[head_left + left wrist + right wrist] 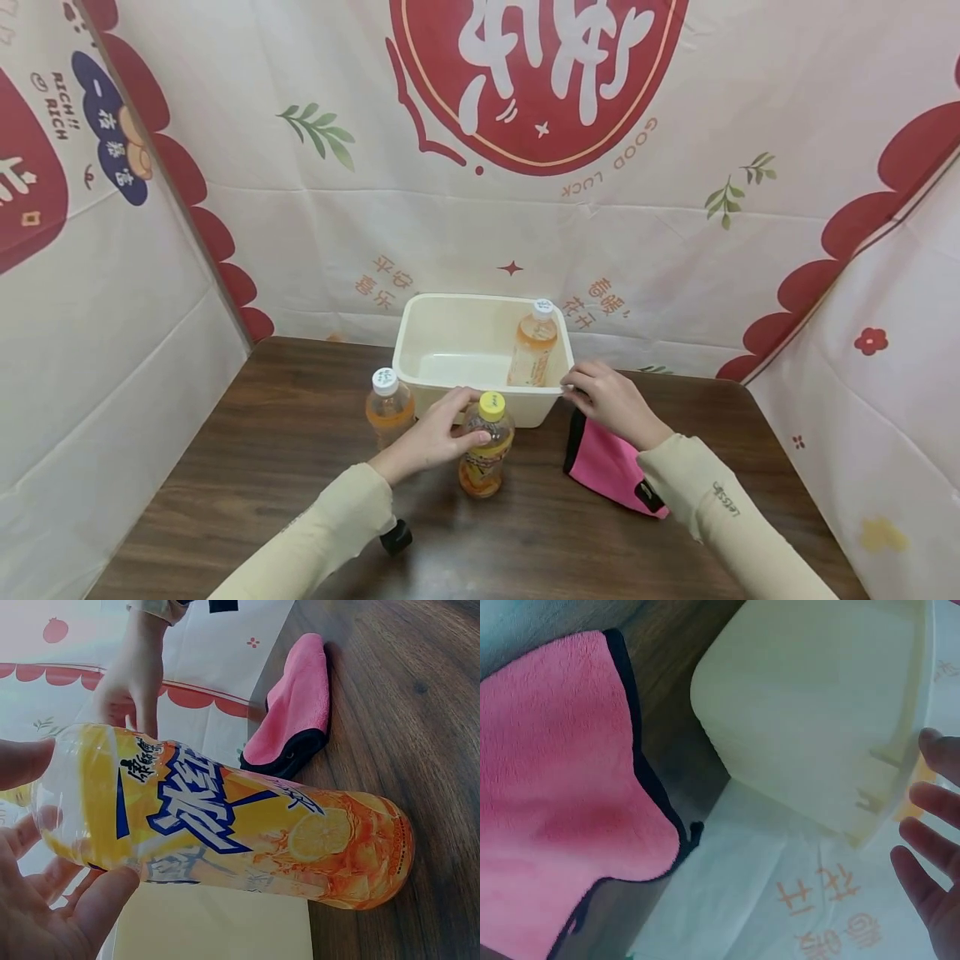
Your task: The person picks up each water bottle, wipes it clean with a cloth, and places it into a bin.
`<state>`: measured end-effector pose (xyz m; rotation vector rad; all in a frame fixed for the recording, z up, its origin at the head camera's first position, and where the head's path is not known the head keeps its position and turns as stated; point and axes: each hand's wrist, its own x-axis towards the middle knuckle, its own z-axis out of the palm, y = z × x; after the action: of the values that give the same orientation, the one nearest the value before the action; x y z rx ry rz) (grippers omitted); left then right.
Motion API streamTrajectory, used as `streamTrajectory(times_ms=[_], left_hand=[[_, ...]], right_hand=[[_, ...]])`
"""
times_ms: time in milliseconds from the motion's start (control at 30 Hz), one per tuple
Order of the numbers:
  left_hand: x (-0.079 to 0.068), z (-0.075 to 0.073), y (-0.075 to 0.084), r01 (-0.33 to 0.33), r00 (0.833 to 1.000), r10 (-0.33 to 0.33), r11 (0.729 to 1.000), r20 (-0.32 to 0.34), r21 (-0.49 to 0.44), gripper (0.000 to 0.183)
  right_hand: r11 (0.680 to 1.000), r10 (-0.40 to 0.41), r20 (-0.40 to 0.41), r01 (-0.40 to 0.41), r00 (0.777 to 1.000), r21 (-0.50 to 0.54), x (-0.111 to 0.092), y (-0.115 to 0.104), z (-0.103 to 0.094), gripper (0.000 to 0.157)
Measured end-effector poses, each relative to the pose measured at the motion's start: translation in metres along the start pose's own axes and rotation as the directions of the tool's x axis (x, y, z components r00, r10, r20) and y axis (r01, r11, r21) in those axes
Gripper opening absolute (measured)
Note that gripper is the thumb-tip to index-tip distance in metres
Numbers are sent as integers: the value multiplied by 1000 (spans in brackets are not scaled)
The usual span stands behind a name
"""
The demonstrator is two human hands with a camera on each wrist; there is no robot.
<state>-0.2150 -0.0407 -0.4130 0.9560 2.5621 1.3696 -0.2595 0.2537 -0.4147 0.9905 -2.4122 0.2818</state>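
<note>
My left hand (433, 437) grips an iced tea bottle (483, 465) with a yellow cap by its upper part, in front of the cream bin (450, 398). The left wrist view shows the yellow and orange label of this bottle (202, 802) between thumb and fingers. It stands upright; whether its base touches the table I cannot tell. My right hand (609, 402) is at the bin's right front corner, its spread fingers (922, 832) by the rim. A white-capped bottle (534, 346) of orange drink leans inside the bin, on the right. Another white-capped bottle (388, 412) is left of my left hand, partly hidden by it.
A pink cloth (606, 462) with black edging lies on the brown table (525, 542), under and beside my right forearm. A small black object (396, 537) shows by the left sleeve. Printed white curtains (315, 242) stand behind the bin and along both sides.
</note>
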Motion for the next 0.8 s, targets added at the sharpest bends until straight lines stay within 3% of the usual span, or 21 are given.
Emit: streamTrajectory(times_ms=[233, 567, 800], left_hand=[[2, 1, -1, 10, 1000, -10, 1000, 12, 14, 39], [5, -5, 7, 5, 1000, -6, 999, 27, 33, 39], [9, -11, 19, -24, 1000, 23, 992, 14, 122, 39]], right_hand=[[999, 46, -17, -46, 999, -13, -1, -3, 4, 12], [992, 126, 31, -126, 992, -18, 5, -9, -1, 10], [993, 120, 65, -119, 991, -21, 5, -9, -5, 9]])
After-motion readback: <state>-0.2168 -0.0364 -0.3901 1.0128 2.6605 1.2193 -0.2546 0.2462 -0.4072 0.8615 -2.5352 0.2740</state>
